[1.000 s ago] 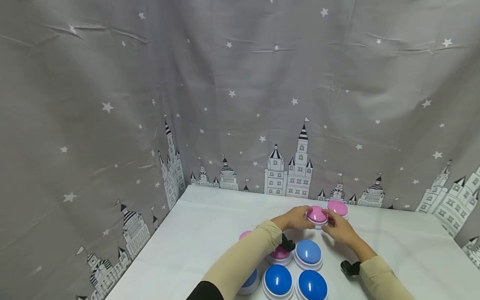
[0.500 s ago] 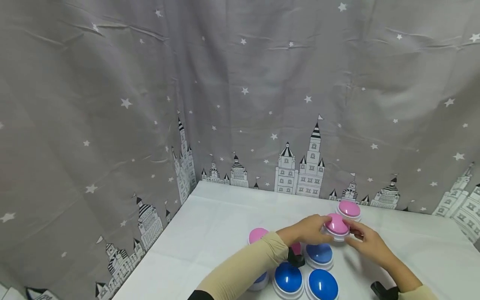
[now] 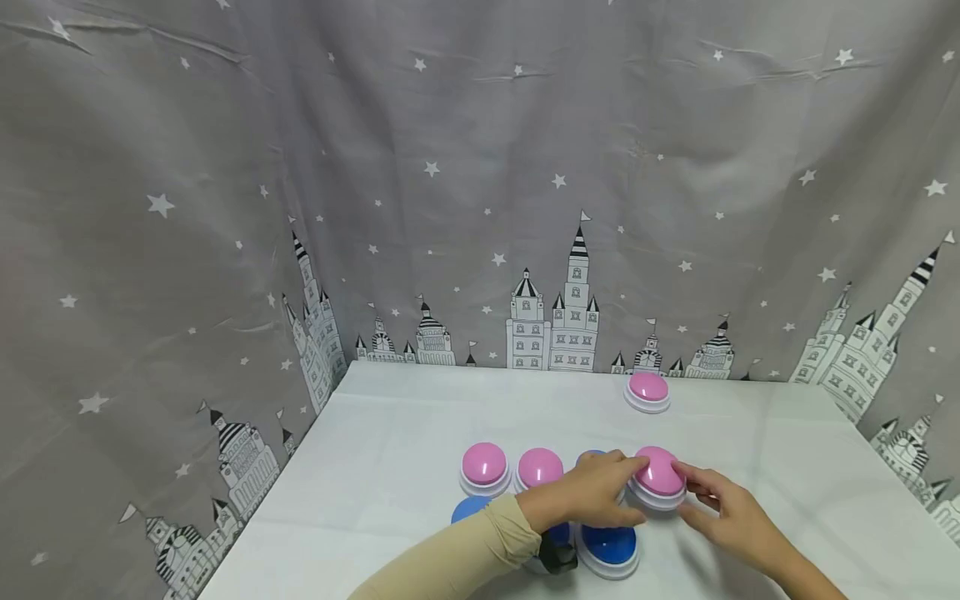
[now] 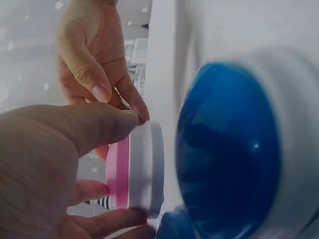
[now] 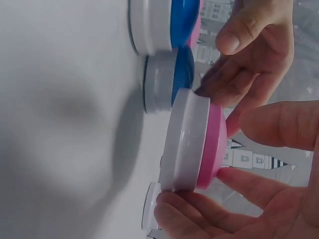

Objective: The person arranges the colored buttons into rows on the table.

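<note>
A pink push button (image 3: 660,472) with a round white base is held between both hands, over the table's right part. My left hand (image 3: 587,493) grips its left side; in the left wrist view the thumb and fingers sit around the rim of this pink button (image 4: 142,169). My right hand (image 3: 738,523) holds its right side, with fingertips against the white base (image 5: 185,142) in the right wrist view. There the button is tilted and appears raised off the table. A blue button (image 3: 609,546) stands just below my left hand, and another blue one (image 3: 591,457) is mostly hidden behind it.
Two pink buttons (image 3: 484,465) (image 3: 540,468) stand left of my left hand. A blue button (image 3: 468,507) is partly covered by my left sleeve (image 3: 457,550). One more pink button (image 3: 648,390) stands near the back edge of the white table (image 3: 405,433). A grey curtain (image 3: 420,208) hangs behind.
Both hands have brought the pink button from beside the rear pink one toward the front, beside the blue buttons. The head view has also shifted.
</note>
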Tool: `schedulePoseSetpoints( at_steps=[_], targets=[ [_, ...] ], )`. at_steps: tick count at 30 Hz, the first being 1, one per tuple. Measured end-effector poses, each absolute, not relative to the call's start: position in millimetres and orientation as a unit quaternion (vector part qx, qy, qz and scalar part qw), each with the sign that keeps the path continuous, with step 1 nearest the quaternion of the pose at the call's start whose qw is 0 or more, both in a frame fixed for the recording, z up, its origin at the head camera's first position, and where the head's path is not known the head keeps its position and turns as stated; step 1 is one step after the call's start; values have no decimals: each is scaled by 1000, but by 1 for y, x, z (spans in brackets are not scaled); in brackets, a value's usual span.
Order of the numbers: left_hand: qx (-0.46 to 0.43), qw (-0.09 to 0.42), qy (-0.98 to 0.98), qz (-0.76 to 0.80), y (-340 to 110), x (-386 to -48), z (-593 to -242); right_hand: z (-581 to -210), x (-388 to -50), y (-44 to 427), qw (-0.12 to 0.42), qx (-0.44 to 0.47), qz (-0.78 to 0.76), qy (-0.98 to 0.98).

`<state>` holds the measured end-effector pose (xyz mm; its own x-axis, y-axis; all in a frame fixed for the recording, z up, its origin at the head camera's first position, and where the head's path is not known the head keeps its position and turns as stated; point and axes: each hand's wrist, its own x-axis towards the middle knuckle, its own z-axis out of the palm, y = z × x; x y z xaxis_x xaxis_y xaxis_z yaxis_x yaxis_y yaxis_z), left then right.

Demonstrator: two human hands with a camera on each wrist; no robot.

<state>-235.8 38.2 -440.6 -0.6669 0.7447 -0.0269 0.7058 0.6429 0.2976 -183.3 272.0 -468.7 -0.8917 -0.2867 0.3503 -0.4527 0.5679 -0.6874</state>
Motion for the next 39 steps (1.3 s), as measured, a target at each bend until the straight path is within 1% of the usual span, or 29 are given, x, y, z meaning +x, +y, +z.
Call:
schedulePoseSetpoints(
  at_steps=[5, 10, 12, 17, 19, 23, 27, 34, 37, 39],
  targets=[
    [431, 63, 895, 92, 32, -227, -441, -469, -172, 268, 116, 225, 394, -884],
    [445, 45, 892, 65, 30, -218, -448, -470, -162, 267, 85, 209, 383, -896],
    [451, 46, 889, 62, 29, -214, -451, -472, -158, 268, 82, 210, 379, -897],
    [463, 57, 882, 70, 29, -208, -457, -478, -150, 271, 99, 221, 365, -899],
    [465, 60, 880, 76, 30, -208, -459, -479, -149, 273, 96, 215, 364, -901],
    [474, 60, 874, 82, 31, -208, -463, -480, -146, 276, 65, 191, 369, -908],
    [489, 44, 868, 77, 31, -206, -465, -480, -141, 280, 32, 174, 373, -911],
    [504, 56, 858, 84, 32, -202, -465, -481, -135, 286, -53, 140, 429, -891],
    [510, 54, 854, 88, 32, -201, -467, -482, -136, 286, -73, 132, 439, -886],
    [517, 49, 850, 90, 32, -202, -468, -482, -138, 287, -83, 145, 438, -883]
  ],
)
